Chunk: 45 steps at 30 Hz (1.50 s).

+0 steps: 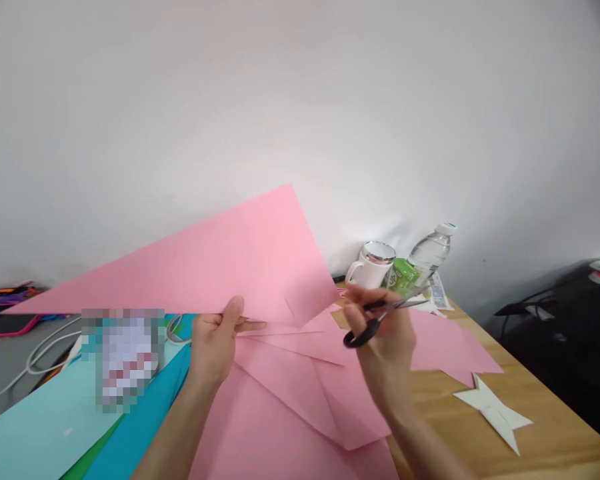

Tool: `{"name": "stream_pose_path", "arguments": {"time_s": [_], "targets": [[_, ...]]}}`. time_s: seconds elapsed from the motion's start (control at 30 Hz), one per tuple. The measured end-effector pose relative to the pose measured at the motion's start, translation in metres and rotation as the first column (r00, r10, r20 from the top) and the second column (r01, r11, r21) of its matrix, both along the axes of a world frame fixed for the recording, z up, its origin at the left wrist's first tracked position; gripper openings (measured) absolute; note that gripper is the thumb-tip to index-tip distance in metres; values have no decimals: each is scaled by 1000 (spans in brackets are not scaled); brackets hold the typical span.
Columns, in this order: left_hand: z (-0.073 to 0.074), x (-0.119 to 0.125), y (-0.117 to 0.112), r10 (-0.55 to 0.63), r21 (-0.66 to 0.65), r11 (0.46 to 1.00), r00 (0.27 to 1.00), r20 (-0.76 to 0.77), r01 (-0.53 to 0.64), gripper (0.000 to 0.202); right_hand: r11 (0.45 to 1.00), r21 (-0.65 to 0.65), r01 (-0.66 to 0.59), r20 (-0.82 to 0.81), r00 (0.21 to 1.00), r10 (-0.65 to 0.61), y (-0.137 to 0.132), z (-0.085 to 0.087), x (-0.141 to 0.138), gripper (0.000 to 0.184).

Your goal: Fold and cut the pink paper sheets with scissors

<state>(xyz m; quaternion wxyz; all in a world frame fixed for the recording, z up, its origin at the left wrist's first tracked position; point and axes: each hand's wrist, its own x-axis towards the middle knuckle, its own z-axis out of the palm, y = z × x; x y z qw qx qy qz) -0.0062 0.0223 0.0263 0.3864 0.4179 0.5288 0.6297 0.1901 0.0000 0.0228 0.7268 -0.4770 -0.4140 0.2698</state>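
Observation:
My left hand [217, 347] pinches the lower edge of a large pink paper sheet [220, 260], thumb on top and fingers below. The sheet is held up at a slant, its far corner pointing at the wall. In my right hand [387, 340] is a pair of scissors [373, 327] with black handles, the blades pointing right, away from the sheet. The blades look slightly apart but are blurred. Beneath both hands lie several overlapping pink paper pieces [290, 413]. A white paper star shape [493, 410] lies on the wooden table [445, 427] to the right.
Behind my right hand stand a white mug [375, 267], a green box [405, 273] and a clear water bottle [430, 253]. Light blue paper [35, 427], a white cable [35, 357] and a pixelated item [127, 360] are at left. A plain wall [280, 100] rises behind.

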Motion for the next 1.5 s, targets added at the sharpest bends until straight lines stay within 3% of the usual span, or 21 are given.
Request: {"name": "stream_pose_path", "arguments": {"time_s": [0.07, 0.1, 0.17, 0.27, 0.47, 0.63, 0.87, 1.0, 1.17, 1.5], "targets": [[8, 9, 3, -2, 27, 1000, 997, 81, 0, 44, 976, -143, -167, -253, 959, 127, -8, -16, -13, 32], [11, 13, 4, -17, 44, 999, 991, 130, 11, 44, 951, -152, -269, -405, 895, 188, -9, -20, -20, 34], [12, 23, 6, -48, 95, 995, 976, 213, 28, 41, 926, -126, -357, -552, 800, 234, -10, -23, -32, 39], [4, 36, 5, -67, 120, 992, 982, 175, 46, 35, 926, -99, -363, -640, 736, 220, -5, -14, -51, 48], [-17, 44, -5, 39, 21, 999, 999, -5, -39, 45, 927, -78, -366, -749, 635, 187, 8, 2, -79, 44], [-15, 43, -9, 66, 14, 998, 997, -46, -66, 46, 953, -135, -270, -699, 708, 101, 9, -1, -84, 40], [2, 51, -4, -56, 69, 997, 953, 297, 37, 43, 976, -149, -161, -719, 695, 5, 7, -7, -76, 39], [12, 51, -3, -79, 82, 995, 935, 346, 53, 46, 983, -141, -120, -727, 687, -20, 7, -7, -66, 48], [21, 48, -1, -141, 46, 990, 934, 329, 133, 47, 979, -90, -182, -749, 660, 53, 1, -4, -52, 42], [45, 40, 5, -204, -14, 976, 936, 287, 217, 45, 968, -99, -229, -700, 708, 96, -6, -1, -43, 37]]}}
